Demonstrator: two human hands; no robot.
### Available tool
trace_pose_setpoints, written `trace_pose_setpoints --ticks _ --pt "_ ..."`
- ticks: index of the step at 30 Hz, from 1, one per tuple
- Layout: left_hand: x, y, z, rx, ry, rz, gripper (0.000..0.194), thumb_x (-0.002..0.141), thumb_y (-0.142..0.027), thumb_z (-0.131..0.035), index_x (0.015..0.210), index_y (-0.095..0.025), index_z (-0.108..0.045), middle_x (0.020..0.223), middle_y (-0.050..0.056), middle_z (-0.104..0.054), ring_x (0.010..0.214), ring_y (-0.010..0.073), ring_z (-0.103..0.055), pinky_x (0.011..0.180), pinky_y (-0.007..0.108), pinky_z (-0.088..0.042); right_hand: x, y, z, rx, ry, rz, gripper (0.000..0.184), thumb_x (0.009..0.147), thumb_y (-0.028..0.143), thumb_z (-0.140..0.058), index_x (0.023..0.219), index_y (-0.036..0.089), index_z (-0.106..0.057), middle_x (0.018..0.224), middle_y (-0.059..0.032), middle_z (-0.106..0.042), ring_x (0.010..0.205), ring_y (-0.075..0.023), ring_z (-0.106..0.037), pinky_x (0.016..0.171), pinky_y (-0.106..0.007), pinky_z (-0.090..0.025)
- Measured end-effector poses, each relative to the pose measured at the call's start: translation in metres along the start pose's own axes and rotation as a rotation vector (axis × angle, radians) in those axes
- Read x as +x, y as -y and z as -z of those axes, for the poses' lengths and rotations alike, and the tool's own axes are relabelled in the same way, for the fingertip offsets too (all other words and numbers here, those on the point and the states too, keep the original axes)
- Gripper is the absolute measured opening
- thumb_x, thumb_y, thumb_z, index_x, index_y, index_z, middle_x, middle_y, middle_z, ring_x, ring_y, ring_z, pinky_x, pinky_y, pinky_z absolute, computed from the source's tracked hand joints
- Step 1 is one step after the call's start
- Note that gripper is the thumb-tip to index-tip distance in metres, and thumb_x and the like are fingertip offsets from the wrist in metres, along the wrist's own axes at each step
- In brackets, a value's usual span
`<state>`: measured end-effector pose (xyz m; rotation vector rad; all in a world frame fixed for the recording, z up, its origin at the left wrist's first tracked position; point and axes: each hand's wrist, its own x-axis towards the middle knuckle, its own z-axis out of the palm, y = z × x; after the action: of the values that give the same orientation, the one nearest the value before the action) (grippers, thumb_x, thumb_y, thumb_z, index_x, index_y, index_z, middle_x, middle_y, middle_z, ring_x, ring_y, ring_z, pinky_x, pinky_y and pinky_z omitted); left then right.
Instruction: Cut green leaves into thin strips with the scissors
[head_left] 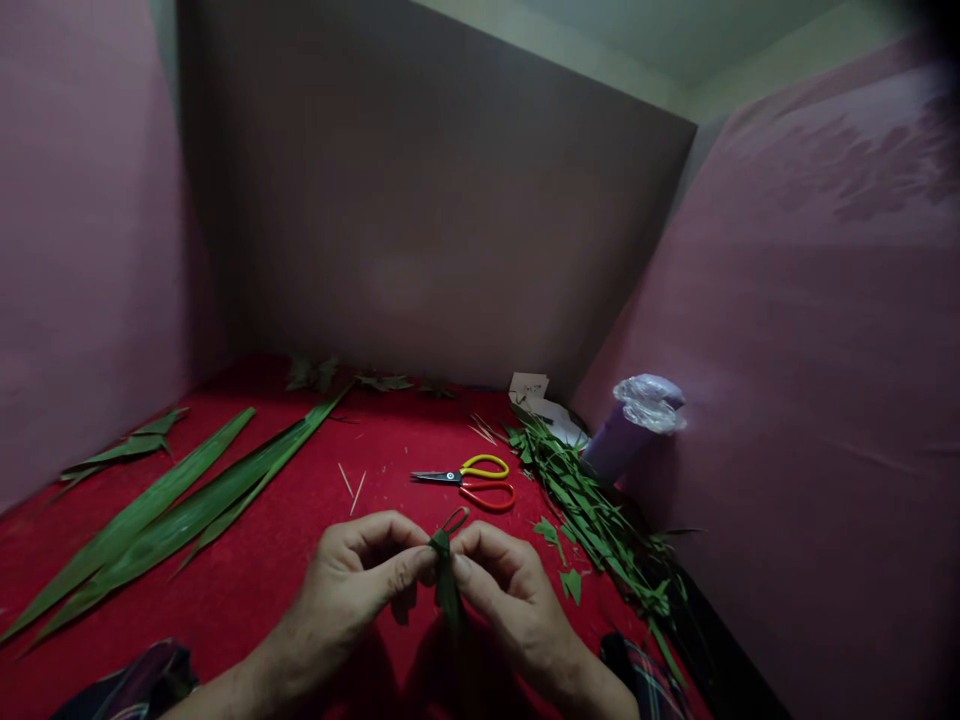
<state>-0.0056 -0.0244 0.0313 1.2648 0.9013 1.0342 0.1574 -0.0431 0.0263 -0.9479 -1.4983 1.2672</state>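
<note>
Between both hands is a folded green leaf strip (448, 590) with a small loop standing up at its top and a tail hanging down. My left hand (367, 565) pinches it from the left, thumb and forefinger closed on the fold. From the other side my right hand (506, 580) grips the same leaf with thumb and forefinger. Just beyond the hands lie scissors (465, 479) with one yellow and one red handle, blades pointing left. Thin pale sticks (354, 490) lie to the left of the scissors. The leaf's lower end is in shadow.
Long green leaves (172, 510) lie at left on the red cloth (270, 600). A heap of leaf strips (600, 530) runs along the right side, beside a purple cylinder (626, 435) topped with clear plastic. Folded leaf pieces (311, 373) rest by the grey back panel (435, 220).
</note>
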Motion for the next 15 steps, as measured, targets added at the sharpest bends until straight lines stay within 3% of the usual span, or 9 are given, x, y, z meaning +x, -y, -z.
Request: trace_pose_setpoints --ticks 4,7,11,13,15 --pt "-0.003 -0.001 -0.001 0.172 -0.020 -0.136 0.013 0.070 -0.029 -0.067 0.065 -0.017 -0.068 0.056 0.002 -0.062 0.049 0.0125 -0.053 0.047 0.021 -0.043 -0.004 -0.001 0.000 -0.198 -0.014 0.121 0.019 0.088 0.031 -0.049 0.080 0.015 -0.059 0.067 0.0005 -0.054 0.060 -0.0107 -0.048 0.056 -0.022 -0.040" --pt "-0.007 -0.006 0.000 0.369 -0.011 -0.370 0.009 0.073 -0.022 -0.062 0.070 -0.019 -0.071 0.061 0.005 -0.067 0.055 0.0162 -0.058 0.054 0.025 -0.046 -0.007 -0.002 0.003 -0.442 -0.071 0.438 0.012 0.086 0.020 -0.049 0.080 0.016 -0.059 0.069 -0.0018 -0.057 0.065 -0.0136 -0.050 0.062 -0.026 -0.041" --pt "-0.022 -0.006 0.002 0.505 0.114 -0.583 0.020 0.071 -0.016 -0.062 0.080 -0.028 -0.074 0.071 0.005 -0.073 0.063 0.0197 -0.063 0.064 0.028 -0.049 -0.009 -0.002 0.006 -0.681 -0.121 0.813 0.015 0.079 0.009 -0.051 0.090 0.016 -0.058 0.073 -0.0049 -0.063 0.066 -0.0158 -0.054 0.064 -0.031 -0.044" --pt "-0.032 -0.002 0.002 0.518 -0.041 -0.648 0.021 0.076 -0.023 -0.060 0.090 -0.031 -0.073 0.082 0.006 -0.074 0.079 0.0232 -0.064 0.077 0.033 -0.048 -0.010 -0.001 0.007 -0.747 -0.135 0.902 0.019 0.077 0.008 -0.053 0.093 0.016 -0.059 0.074 -0.0058 -0.065 0.066 -0.0161 -0.056 0.066 -0.033 -0.046" --pt "-0.041 0.002 0.002 0.547 -0.114 -0.724 0.025 0.081 -0.029 -0.054 0.101 -0.035 -0.068 0.091 0.004 -0.073 0.089 0.0232 -0.063 0.087 0.035 -0.044 -0.011 0.000 0.007 -0.804 -0.134 0.954 0.020 0.077 0.008 -0.053 0.094 0.016 -0.060 0.073 -0.0062 -0.066 0.065 -0.0164 -0.057 0.066 -0.034 -0.048"
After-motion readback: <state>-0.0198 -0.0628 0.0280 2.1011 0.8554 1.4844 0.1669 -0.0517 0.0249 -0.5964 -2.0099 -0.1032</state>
